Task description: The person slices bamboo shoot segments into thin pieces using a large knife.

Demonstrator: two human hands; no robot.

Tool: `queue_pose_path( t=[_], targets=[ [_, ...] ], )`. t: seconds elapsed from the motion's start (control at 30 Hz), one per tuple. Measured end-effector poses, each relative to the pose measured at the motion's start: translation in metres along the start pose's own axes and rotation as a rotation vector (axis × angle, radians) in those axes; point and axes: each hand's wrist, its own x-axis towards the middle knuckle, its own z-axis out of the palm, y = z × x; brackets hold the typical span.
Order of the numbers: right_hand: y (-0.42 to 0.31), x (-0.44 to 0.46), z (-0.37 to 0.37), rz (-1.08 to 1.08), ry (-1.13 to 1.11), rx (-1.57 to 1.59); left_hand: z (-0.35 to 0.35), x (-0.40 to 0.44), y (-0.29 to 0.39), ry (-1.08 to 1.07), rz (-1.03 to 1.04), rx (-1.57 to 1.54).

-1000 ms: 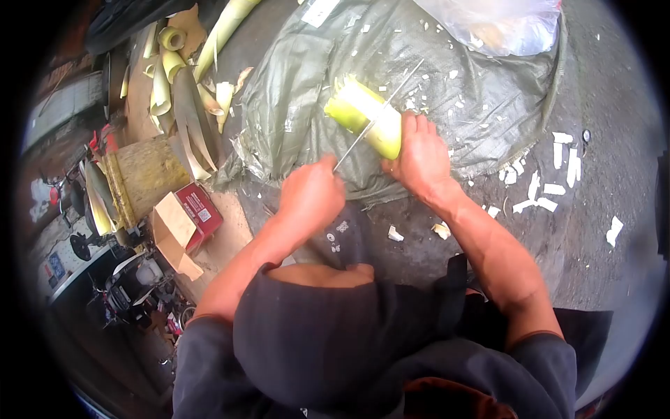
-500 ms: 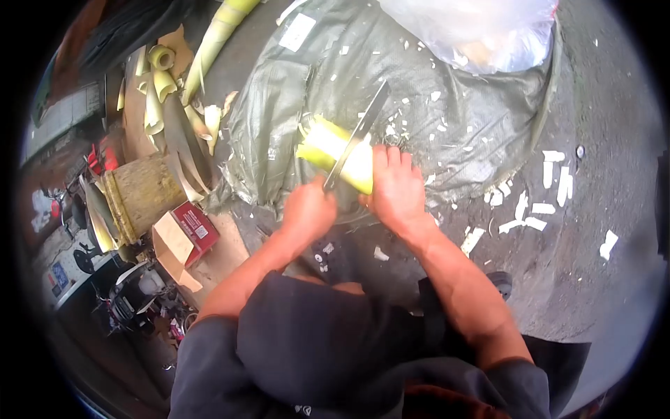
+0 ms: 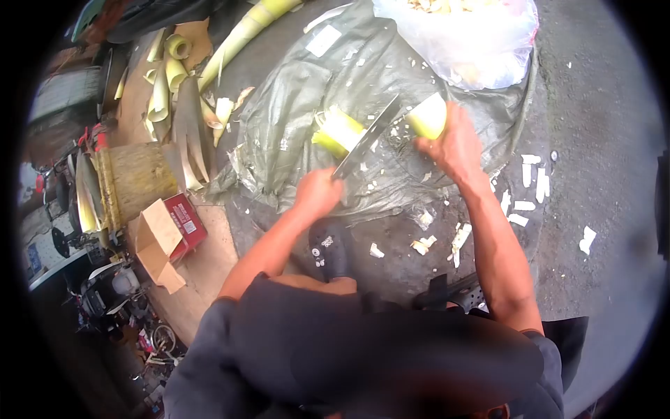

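Observation:
My left hand (image 3: 319, 192) is closed round the handle of a long knife (image 3: 370, 136), whose blade points up and to the right. Against the blade's left side lies a pale green piece of bamboo shoot (image 3: 336, 133), with shredded fibres at its far end. To the right of the knife, my right hand (image 3: 455, 148) grips a cut chunk of bamboo shoot (image 3: 427, 117) with a smooth, pale face. A gap separates this chunk from the blade. Under both pieces spreads a crumpled dark green woven sheet (image 3: 293, 105) strewn with small white bits.
A clear plastic bag (image 3: 474, 49) of cut pieces stands at the top right. A long bamboo shoot (image 3: 248, 35) and peeled husks (image 3: 160, 98) lie at the upper left. An open carton (image 3: 167, 234) sits at the left. White strips (image 3: 527, 178) litter the ground on the right.
The bamboo shoot is now in two parts. My right hand has moved up and right with the severed chunk, while the knife stays beside the other piece.

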Motion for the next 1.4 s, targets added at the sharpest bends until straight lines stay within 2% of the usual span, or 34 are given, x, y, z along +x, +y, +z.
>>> queue_pose_path(
  t=[0.1,0.13,0.2,0.23,0.33,0.4,0.43,0.47,0.57,0.67,0.7,0.77,0.8,0.9,0.97,1.0,1.07,1.1,1.13,1.23,1.27,1.37,1.4],
  targets=[
    [0.014,0.016,-0.012,-0.014,0.031,-0.170,-0.009,-0.044,-0.012,0.079,0.068,-0.108],
    [0.027,0.019,-0.009,-0.091,0.095,-0.188,-0.008,-0.056,-0.022,0.136,0.085,-0.175],
    [0.028,0.028,-0.019,-0.042,0.044,-0.215,-0.002,-0.068,-0.047,0.246,0.112,-0.317],
    [0.029,0.026,-0.021,-0.009,0.004,-0.231,-0.008,-0.068,-0.051,0.233,0.052,-0.411],
    [0.020,0.025,-0.014,-0.249,0.266,-0.432,-0.014,-0.083,-0.057,0.219,-0.130,-0.652],
    [-0.022,0.028,-0.013,-0.539,0.034,-0.269,-0.016,-0.092,-0.053,0.256,-0.205,-0.708],
    [-0.033,0.039,-0.001,-0.831,-0.068,-0.209,-0.012,-0.094,-0.055,0.263,-0.226,-0.722],
    [-0.057,0.046,0.009,-0.975,-0.112,-0.322,-0.010,-0.097,-0.057,0.268,-0.241,-0.729],
    [-0.099,0.080,0.043,-0.741,-0.568,-0.177,-0.007,-0.094,-0.058,0.269,-0.267,-0.831],
    [-0.120,0.084,0.052,-0.605,-0.634,-0.372,-0.001,-0.093,-0.064,0.271,-0.239,-0.869],
    [-0.127,0.076,0.048,-0.430,-0.624,-0.379,-0.001,-0.095,-0.064,0.247,-0.253,-0.877],
    [-0.138,0.060,0.036,-0.088,-0.576,-0.401,-0.003,-0.090,-0.063,0.206,-0.265,-0.902],
    [-0.121,0.058,0.032,0.011,-0.529,-0.320,-0.004,-0.090,-0.060,0.197,-0.285,-0.902],
    [-0.047,0.039,0.054,0.131,-0.172,-0.012,-0.004,-0.073,-0.055,0.190,-0.285,-0.874],
    [-0.044,0.006,0.052,0.385,-0.155,0.503,0.006,-0.065,-0.060,0.159,-0.248,-0.807],
    [-0.047,-0.016,0.059,0.489,-0.040,0.728,0.005,-0.062,-0.056,0.152,-0.196,-0.814],
    [-0.046,-0.056,0.071,0.746,0.103,0.905,0.013,-0.054,-0.060,0.112,-0.151,-0.750],
    [-0.059,-0.072,0.070,0.930,0.155,0.869,0.016,-0.049,-0.062,0.095,-0.124,-0.717],
    [-0.045,-0.083,0.083,0.900,0.111,0.855,0.015,-0.046,-0.060,0.100,-0.087,-0.676],
    [-0.036,-0.095,0.093,0.683,0.256,0.582,0.018,-0.045,-0.054,0.107,0.005,-0.586],
    [-0.039,-0.097,0.089,0.442,0.309,0.248,0.024,-0.046,-0.056,0.097,0.036,-0.579],
    [-0.071,-0.095,0.063,-0.203,0.003,-0.237,0.026,-0.034,-0.054,0.116,0.092,-0.579],
    [-0.080,-0.094,0.062,-0.268,0.019,-0.316,0.028,-0.038,-0.054,0.113,0.092,-0.586]
  ],
)
